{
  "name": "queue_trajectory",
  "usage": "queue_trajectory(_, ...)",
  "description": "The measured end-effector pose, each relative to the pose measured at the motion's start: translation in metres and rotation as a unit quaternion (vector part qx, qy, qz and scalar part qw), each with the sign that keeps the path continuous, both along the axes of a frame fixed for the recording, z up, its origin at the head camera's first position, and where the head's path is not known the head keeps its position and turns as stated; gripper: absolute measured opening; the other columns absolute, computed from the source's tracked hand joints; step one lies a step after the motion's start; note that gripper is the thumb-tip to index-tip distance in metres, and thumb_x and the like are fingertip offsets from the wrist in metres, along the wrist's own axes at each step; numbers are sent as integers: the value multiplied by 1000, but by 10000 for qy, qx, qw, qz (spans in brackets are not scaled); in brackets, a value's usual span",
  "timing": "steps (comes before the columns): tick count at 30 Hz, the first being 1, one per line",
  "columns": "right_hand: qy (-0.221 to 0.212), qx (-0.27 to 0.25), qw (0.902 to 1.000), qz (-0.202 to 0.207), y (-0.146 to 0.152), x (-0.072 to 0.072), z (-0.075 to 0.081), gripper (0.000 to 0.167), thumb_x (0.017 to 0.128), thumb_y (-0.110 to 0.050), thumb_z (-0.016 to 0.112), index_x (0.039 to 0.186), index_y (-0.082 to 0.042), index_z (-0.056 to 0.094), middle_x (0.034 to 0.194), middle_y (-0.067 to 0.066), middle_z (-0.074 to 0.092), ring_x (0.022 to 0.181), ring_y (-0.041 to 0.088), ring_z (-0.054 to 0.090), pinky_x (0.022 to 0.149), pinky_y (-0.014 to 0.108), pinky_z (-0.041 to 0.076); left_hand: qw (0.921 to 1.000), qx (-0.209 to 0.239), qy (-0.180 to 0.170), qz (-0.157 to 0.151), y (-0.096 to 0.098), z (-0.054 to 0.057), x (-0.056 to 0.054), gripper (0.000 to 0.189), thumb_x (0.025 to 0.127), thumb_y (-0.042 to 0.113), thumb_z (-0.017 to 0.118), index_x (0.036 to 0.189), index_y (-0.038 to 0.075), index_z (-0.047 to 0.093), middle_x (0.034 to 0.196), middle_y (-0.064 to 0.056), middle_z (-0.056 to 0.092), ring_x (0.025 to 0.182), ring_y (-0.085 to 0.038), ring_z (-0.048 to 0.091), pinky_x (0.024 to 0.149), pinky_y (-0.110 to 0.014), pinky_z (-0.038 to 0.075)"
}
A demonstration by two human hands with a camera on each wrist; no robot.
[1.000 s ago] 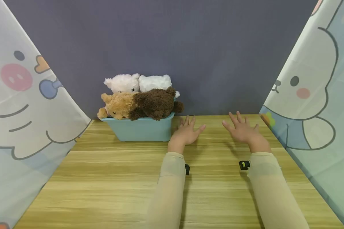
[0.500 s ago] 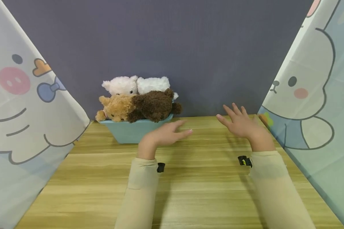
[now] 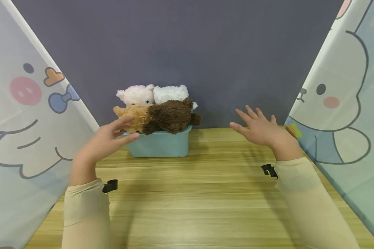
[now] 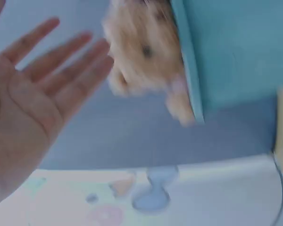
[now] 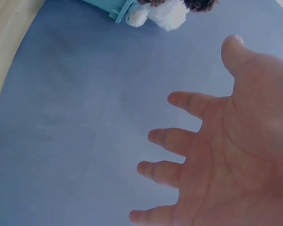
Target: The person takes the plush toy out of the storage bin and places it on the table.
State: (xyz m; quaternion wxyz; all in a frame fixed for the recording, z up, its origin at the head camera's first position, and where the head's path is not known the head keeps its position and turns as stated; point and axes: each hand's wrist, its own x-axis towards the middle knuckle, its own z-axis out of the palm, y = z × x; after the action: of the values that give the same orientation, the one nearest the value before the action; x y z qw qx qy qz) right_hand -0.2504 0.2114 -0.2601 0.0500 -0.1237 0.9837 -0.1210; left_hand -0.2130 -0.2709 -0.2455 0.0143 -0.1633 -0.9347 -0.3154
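A light blue plastic bin (image 3: 162,145) stands at the back of the table, heaped with plush toys. In front lie a tan plush toy (image 3: 135,112) and a dark brown plush toy (image 3: 172,116); behind them are a pale pinkish-white one (image 3: 137,94) and a white one (image 3: 171,93). My left hand (image 3: 104,140) hovers at the bin's left end, fingers extended, overlapping the tan toy and the rim in the head view. The left wrist view has its palm beside the tan toy's head (image 4: 144,47), holding nothing. My right hand (image 3: 260,128), fingers spread, is raised over the table's right side and holds nothing.
The wood-grain table (image 3: 187,197) reaches back to a dark grey wall panel (image 3: 224,62). Cartoon-printed cloths hang on the left (image 3: 25,138) and right (image 3: 336,110). Black straps sit on both wrists, over beige sleeves.
My left hand has swept leftward from the bin's right side, past its front, to its left end. My right hand has risen slightly and shifted a little left. The bin and toys stay put.
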Motion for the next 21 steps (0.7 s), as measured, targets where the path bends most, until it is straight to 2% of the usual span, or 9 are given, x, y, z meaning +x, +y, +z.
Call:
queue_trajectory(4, 47, 120, 9999, 83, -4, 1, 4, 90, 105, -80, 26, 174, -27, 2, 180, 19, -10, 161, 59, -5, 116, 91, -1, 9964, -465, 122, 696, -39, -4, -12, 99, 102, 55, 67, 174, 16, 11, 179, -24, 0, 159, -60, 14, 119, -83, 25)
queue_trajectory(6, 45, 147, 9998, 109, -5, 3, 5, 90, 105, -80, 26, 174, -27, 2, 180, 18, -10, 161, 59, -5, 116, 91, -2, 9939, -595, 98, 921, -55, -10, -21, 108, 102, 57, 67, 173, 12, -1, 177, -26, -13, 159, -62, 3, 118, -86, 19)
queue_trajectory(8, 32, 156, 9998, 110, -5, 4, 5, 90, 105, -80, 27, 174, -27, 2, 180, 18, -10, 161, 59, -5, 116, 91, -2, 9926, -606, -43, 1055, -68, -19, -31, 116, 101, 60, 67, 172, 13, -11, 176, -27, -18, 159, -62, -2, 118, -87, 16)
queue_trajectory(12, 2, 188, 9997, 122, -4, 7, 3, 91, 104, -80, 27, 174, -28, 2, 180, 18, -10, 161, 59, -5, 116, 91, -2, 9922, -241, -558, 1090, -87, -42, -55, 121, 98, 67, 65, 169, 23, -23, 177, -20, -22, 160, -61, -4, 120, -86, 16)
queue_trajectory(16, -33, 209, 9996, 169, -5, 9, 0, 91, 104, -80, 28, 174, -28, 3, 180, 18, -9, 161, 59, -4, 116, 91, -2, 9882, 276, -1083, 1052, -99, -63, -74, 117, 99, 68, 63, 168, 31, -25, 177, -15, -23, 160, -62, -4, 120, -85, 17)
queue_trajectory(18, -33, 218, 9996, 194, -5, 10, -2, 91, 104, -80, 29, 174, -28, 4, 180, 19, -8, 161, 59, -3, 115, 91, -1, 9867, 440, -1206, 998, -103, -69, -80, 114, 101, 66, 62, 168, 31, -24, 178, -18, -21, 160, -62, -3, 119, -85, 18)
queue_trajectory(21, -4, 271, 9994, 225, -6, 10, -4, 91, 104, -81, 28, 174, -27, 5, 180, 20, -6, 161, 60, -2, 115, 92, 0, 9867, 564, -1216, 920, -105, -75, -87, 111, 102, 64, 60, 169, 31, -21, 178, -23, -14, 161, -61, 2, 121, -84, 20)
